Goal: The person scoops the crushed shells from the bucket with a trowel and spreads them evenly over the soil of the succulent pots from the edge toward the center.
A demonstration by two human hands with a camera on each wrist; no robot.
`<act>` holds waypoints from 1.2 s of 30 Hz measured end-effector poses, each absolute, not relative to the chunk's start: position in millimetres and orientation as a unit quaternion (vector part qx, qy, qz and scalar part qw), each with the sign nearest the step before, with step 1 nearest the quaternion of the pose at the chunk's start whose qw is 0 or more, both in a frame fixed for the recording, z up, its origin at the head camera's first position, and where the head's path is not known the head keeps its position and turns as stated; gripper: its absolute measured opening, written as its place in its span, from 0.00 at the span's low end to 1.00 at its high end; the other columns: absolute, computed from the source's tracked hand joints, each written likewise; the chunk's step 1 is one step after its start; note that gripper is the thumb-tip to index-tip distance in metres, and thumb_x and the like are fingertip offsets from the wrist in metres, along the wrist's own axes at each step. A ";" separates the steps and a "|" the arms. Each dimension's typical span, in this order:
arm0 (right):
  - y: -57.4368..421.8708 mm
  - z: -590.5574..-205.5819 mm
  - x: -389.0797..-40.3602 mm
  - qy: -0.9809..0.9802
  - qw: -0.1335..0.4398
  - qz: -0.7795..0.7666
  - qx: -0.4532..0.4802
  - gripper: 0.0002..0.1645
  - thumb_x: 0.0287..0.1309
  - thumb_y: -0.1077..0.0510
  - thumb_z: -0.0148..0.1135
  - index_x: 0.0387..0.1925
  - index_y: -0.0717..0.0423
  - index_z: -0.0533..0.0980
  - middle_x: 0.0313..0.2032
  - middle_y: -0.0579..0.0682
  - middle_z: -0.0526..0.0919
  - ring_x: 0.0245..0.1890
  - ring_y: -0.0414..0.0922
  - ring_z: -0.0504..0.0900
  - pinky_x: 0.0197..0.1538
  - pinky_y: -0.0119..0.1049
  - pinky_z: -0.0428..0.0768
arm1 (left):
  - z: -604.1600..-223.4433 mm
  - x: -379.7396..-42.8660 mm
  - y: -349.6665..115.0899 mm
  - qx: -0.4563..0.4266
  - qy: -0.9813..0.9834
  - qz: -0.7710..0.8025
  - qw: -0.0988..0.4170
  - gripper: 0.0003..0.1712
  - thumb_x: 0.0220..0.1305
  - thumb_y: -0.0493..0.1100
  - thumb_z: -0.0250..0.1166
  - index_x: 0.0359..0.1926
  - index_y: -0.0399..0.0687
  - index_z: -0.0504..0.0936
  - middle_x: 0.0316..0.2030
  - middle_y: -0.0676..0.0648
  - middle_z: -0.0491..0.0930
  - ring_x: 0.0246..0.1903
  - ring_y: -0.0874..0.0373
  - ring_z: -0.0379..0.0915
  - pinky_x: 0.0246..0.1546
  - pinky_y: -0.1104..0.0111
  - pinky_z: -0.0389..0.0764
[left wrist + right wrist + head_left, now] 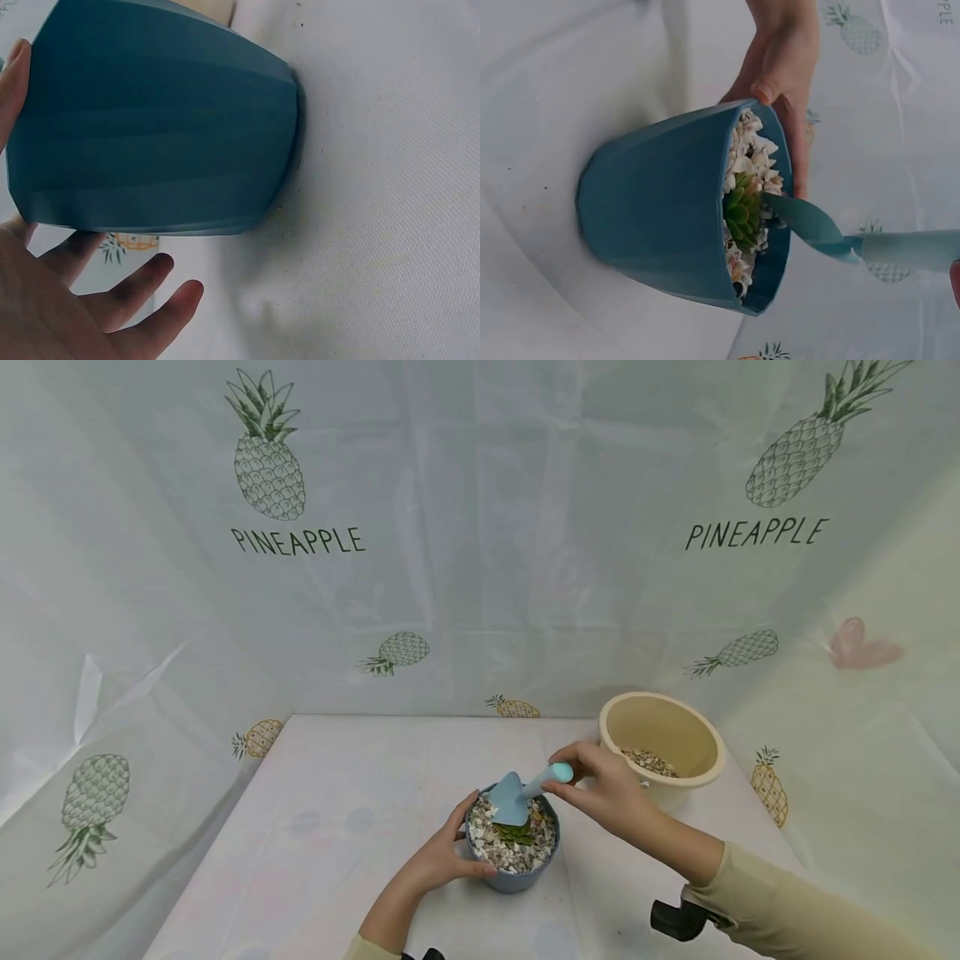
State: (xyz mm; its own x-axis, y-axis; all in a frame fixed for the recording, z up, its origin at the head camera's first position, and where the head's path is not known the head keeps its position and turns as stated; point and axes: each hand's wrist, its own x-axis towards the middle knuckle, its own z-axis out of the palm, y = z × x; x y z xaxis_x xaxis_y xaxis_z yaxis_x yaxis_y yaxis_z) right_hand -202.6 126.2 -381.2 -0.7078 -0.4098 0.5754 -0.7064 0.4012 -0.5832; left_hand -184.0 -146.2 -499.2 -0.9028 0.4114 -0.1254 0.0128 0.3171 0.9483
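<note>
A blue flower pot [157, 120] stands on the table, filled with pale gravel [513, 856] around a green succulent [741, 212]. My left hand [437, 857] grips its rim from the left, thumb at the front and fingers along the far side. In the left wrist view, the lower fingers [180, 307] stick out apart from the pot wall. By its handle, my right hand [611, 789] pinches a light-blue toy-like hand trowel [508, 800]. The blade tilts down over the pot, its tip at the gravel beside the succulent in the right wrist view.
Behind my right hand, a cream-coloured tub [663, 710] holds some gravel [648, 762] at its bottom. Pineapple-printed sheeting [480, 527] rises along the back and sides of the white table [360, 760]. Small dark crumbs lie on the tabletop.
</note>
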 end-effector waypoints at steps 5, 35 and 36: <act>125.5 -374.7 -193.7 -0.796 0.191 0.429 0.382 0.21 0.41 0.72 0.76 0.38 0.59 0.78 0.34 0.48 0.82 0.31 0.37 0.81 0.34 0.30 0.82 | -499.4 -184.1 -145.5 0.133 0.798 0.563 0.171 0.67 0.46 0.55 0.79 0.78 0.60 0.44 0.73 0.33 0.50 0.64 0.30 0.58 0.55 0.35 0.64; 227.0 -349.6 -182.7 -0.809 0.329 0.449 0.191 0.24 0.38 0.83 0.71 0.40 0.69 0.78 0.36 0.47 0.81 0.33 0.30 0.80 0.37 0.18 0.77 | -417.3 -213.1 -74.6 0.173 0.871 0.453 0.078 0.56 0.48 0.53 0.79 0.75 0.63 0.58 0.72 0.48 0.57 0.70 0.44 0.52 0.62 0.43 0.63; 230.9 -348.7 -181.3 -0.810 0.332 0.452 0.171 0.23 0.39 0.82 0.71 0.41 0.69 0.78 0.36 0.46 0.81 0.32 0.30 0.80 0.37 0.18 0.76 | -416.3 -215.3 -67.5 0.183 0.871 0.449 0.083 0.56 0.48 0.54 0.78 0.75 0.64 0.57 0.72 0.49 0.57 0.70 0.45 0.52 0.62 0.44 0.63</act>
State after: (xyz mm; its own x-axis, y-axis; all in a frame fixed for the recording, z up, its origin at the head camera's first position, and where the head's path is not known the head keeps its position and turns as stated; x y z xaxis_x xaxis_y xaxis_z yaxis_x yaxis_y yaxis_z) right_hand -181.3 230.9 -348.7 -0.7214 0.0224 0.6922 -0.5770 0.5332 -0.6187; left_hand -215.3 -67.5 -416.3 -0.9196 0.3924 0.0198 0.2439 0.5306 0.8117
